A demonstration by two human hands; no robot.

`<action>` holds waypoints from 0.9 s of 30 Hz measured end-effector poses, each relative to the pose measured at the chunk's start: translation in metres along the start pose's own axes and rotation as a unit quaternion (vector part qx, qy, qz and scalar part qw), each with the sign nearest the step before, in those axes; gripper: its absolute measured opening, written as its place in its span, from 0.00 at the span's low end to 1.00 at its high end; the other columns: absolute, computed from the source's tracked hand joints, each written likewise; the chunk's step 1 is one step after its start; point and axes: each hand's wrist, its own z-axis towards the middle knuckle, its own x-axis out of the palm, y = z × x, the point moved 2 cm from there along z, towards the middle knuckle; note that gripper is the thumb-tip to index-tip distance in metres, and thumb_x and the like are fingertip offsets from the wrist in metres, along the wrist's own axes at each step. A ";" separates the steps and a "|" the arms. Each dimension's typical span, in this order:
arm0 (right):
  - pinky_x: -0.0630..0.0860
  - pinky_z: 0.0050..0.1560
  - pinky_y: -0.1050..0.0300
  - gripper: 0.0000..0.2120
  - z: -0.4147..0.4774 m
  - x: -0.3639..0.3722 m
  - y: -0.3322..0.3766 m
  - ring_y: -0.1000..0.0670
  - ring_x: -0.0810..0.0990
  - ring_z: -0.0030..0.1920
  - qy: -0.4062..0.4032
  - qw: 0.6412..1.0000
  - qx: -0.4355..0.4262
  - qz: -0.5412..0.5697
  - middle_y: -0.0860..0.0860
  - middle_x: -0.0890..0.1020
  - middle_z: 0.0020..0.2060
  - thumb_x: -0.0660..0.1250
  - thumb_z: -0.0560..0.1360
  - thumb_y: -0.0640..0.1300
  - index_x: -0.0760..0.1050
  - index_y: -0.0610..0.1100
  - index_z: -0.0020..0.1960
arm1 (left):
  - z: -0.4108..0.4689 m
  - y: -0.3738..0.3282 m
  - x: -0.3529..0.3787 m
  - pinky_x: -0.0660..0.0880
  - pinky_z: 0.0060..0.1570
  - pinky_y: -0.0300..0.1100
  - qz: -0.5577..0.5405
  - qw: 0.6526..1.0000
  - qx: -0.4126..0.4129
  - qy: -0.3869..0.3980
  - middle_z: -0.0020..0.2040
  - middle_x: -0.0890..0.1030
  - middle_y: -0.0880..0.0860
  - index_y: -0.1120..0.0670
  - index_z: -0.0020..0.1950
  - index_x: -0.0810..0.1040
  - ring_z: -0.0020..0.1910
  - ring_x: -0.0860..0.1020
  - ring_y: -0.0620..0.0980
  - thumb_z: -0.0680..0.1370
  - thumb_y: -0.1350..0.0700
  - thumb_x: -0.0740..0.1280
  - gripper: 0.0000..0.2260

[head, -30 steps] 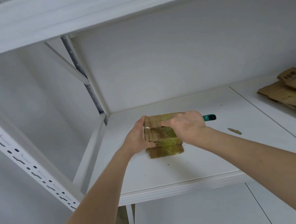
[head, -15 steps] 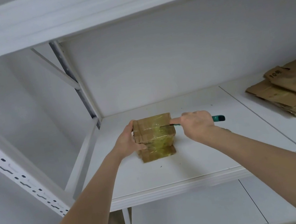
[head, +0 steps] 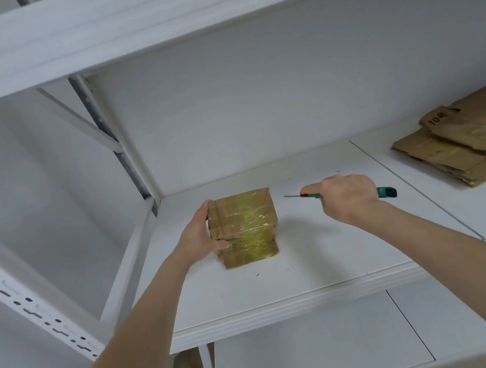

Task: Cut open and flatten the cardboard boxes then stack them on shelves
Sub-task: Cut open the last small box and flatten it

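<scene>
Because the small cardboard box (head: 242,221) is wrapped in glossy yellowish tape, we expect its faces to be slick. A hold is therefore best taken across edges and corners, not on the shiny flats. The box stands on the white shelf (head: 282,288), toward its left end, with a loose flap lying flat at its near foot.

The left hand (head: 202,237) clasps the box's left side, thumb on the near face and fingers curled over the far top edge. That looks to us like the right place, since it braces the box without lying in the blade's line. The right hand (head: 347,196) is closed round a green-handled cutter (head: 386,191), one finger stretched along it. The thin blade is out and points at the box but is apart from it, off its right side.

We judge the box light and probably empty, stiff along its corners yet soft in the panels. It may slide or cave if the blade is pushed hard, so steady downward pressure from the left hand should hold it in place. The tape layers may drag on the blade. A pile of flattened cardboard (head: 466,144) lies well apart, at the right of the shelf.
</scene>
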 end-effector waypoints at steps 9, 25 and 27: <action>0.64 0.35 0.57 0.32 0.003 -0.004 0.080 0.46 0.74 0.42 -0.019 0.993 -0.113 0.029 0.52 0.78 0.49 0.54 0.76 0.31 0.68 0.66 0.64 | 0.001 -0.020 0.003 0.69 0.62 0.40 0.033 0.999 0.016 0.011 0.67 0.71 0.48 0.51 0.75 0.60 0.64 0.71 0.48 0.65 0.62 0.79 0.43; 0.65 0.37 0.56 0.37 0.009 0.004 0.062 0.47 0.75 0.45 -0.005 0.997 -0.077 0.002 0.53 0.77 0.50 0.57 0.73 0.29 0.64 0.68 0.66 | 0.008 -0.025 -0.001 0.72 0.61 0.46 0.022 0.999 0.021 0.034 0.61 0.73 0.45 0.44 0.67 0.66 0.61 0.73 0.47 0.65 0.62 0.77 0.36; 0.66 0.38 0.56 0.35 0.010 0.008 0.059 0.47 0.74 0.44 -0.005 0.997 -0.073 0.004 0.53 0.76 0.50 0.56 0.73 0.29 0.65 0.67 0.66 | 0.009 -0.023 0.000 0.71 0.62 0.45 0.018 0.999 0.014 0.033 0.61 0.73 0.45 0.44 0.67 0.66 0.61 0.73 0.48 0.65 0.62 0.78 0.36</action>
